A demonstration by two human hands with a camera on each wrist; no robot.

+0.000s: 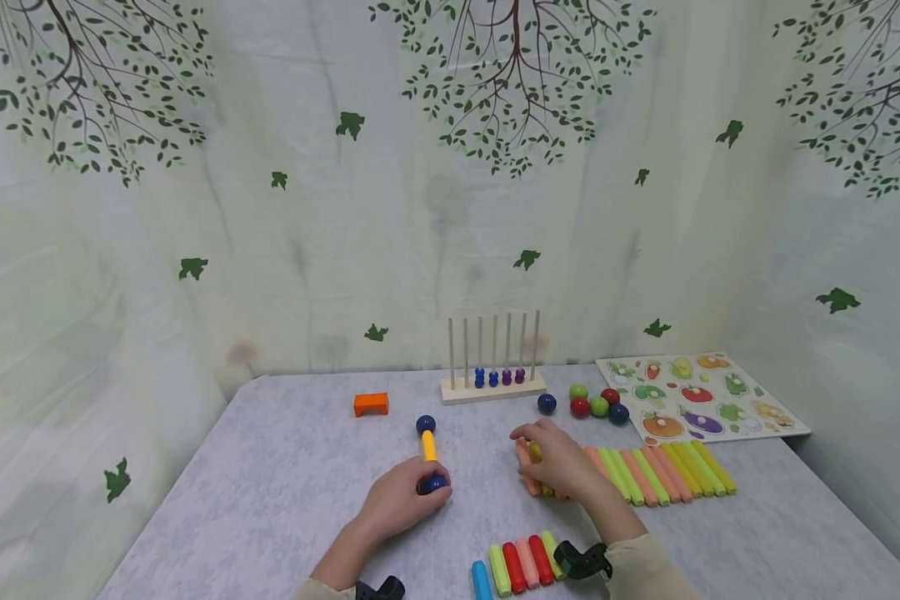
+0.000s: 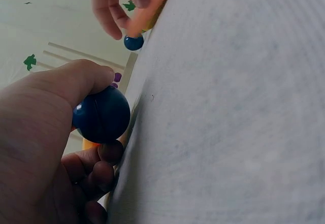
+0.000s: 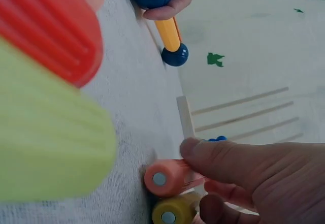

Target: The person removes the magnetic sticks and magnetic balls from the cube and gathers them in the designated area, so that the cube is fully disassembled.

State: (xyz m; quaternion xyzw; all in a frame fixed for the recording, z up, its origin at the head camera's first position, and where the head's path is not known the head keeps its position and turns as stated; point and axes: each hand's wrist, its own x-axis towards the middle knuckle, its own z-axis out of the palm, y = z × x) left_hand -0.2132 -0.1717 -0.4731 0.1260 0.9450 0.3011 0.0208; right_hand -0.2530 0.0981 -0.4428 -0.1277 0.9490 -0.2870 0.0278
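My left hand (image 1: pixel 399 502) grips a blue ball (image 2: pixel 105 116), its thumb over the top and fingers curled beneath. That ball sits on the near end of a yellow magnetic rod (image 1: pixel 429 447), and a second blue ball (image 1: pixel 425 424) is at the far end. My right hand (image 1: pixel 558 460) is at the left end of a row of coloured rods (image 1: pixel 648 475). Its thumb and fingers pinch a salmon magnetic rod (image 3: pixel 165 177), which has a silver disc in its end. Beside that lies a yellow-olive rod (image 3: pixel 172 213).
Nearer me lies a shorter row of rods (image 1: pixel 523 565), with a blue rod (image 1: pixel 482 580) at its left. Farther back are an orange block (image 1: pixel 371 404), a wooden peg stand (image 1: pixel 495 389) with beads, several loose balls (image 1: pixel 598 407) and a vegetable picture board (image 1: pixel 708 400).
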